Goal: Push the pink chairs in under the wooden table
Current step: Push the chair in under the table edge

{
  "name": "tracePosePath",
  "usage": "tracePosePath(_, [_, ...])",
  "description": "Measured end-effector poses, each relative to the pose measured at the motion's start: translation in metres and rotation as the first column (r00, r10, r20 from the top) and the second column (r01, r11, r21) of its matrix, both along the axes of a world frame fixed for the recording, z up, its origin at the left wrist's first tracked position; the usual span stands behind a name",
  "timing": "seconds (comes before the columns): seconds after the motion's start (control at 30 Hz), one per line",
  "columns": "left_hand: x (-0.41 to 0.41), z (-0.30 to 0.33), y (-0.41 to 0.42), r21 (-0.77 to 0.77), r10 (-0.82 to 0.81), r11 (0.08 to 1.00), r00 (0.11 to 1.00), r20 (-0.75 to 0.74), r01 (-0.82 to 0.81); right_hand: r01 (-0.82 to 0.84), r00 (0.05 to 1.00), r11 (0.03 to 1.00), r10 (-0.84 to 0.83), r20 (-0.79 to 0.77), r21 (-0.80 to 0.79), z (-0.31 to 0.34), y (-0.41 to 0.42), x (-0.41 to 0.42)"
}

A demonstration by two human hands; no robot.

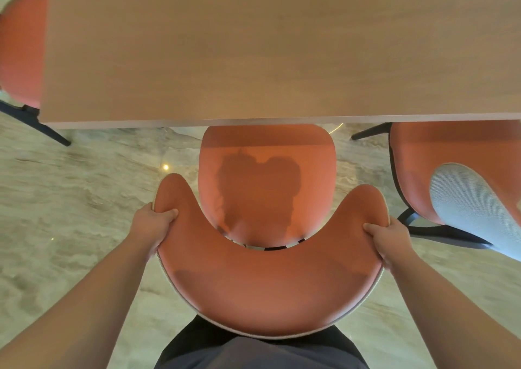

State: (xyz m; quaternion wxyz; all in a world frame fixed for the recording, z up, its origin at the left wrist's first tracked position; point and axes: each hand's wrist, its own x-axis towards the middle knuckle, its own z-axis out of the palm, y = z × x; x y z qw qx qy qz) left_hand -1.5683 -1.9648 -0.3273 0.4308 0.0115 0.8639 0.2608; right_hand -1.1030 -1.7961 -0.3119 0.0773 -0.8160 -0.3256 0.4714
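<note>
A pink chair [267,281] with a curved backrest stands right in front of me, its seat [267,171] facing the wooden table [267,44]. Only the front edge of the seat sits under the table's near edge. My left hand [153,225] grips the left wing of the backrest, thumb on top. My right hand [387,237] grips the right wing the same way. A second pink chair [439,154] with a pale blue-grey back stands to the right, its front edge at the table's edge. A third pink chair [24,47] stands at the table's left end.
The floor [84,185] is glossy beige marble with light reflections. Dark metal chair legs [42,123] stick out at the left, and another dark chair leg [445,232] at the right. My dark trousers [262,351] show just behind the backrest.
</note>
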Motion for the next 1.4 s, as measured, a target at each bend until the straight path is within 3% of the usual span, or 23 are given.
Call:
tracePosePath(0.43, [-0.037, 0.001, 0.075, 0.088, 0.037, 0.995, 0.999, -0.019, -0.035, -0.152, 0.988, 0.984, 0.152, 0.002, 0.089, 0.005, 0.105, -0.049])
tracePosePath(0.73, [-0.061, -0.005, 0.119, 0.103, 0.063, 0.993, 0.998, -0.014, -0.061, -0.140, 0.990, 0.986, 0.140, 0.007, 0.096, -0.006, 0.149, -0.076])
tracePosePath(1.2, [-0.065, 0.000, 0.130, 0.048, 0.073, 0.996, 0.997, 0.009, -0.073, -0.125, 0.992, 0.991, 0.125, -0.003, 0.051, -0.005, 0.160, -0.083])
tracePosePath(1.4, [-0.053, 0.023, 0.125, 0.137, 0.034, 0.990, 0.998, -0.049, -0.027, -0.152, 0.988, 0.979, 0.148, 0.042, 0.137, 0.013, 0.143, -0.088])
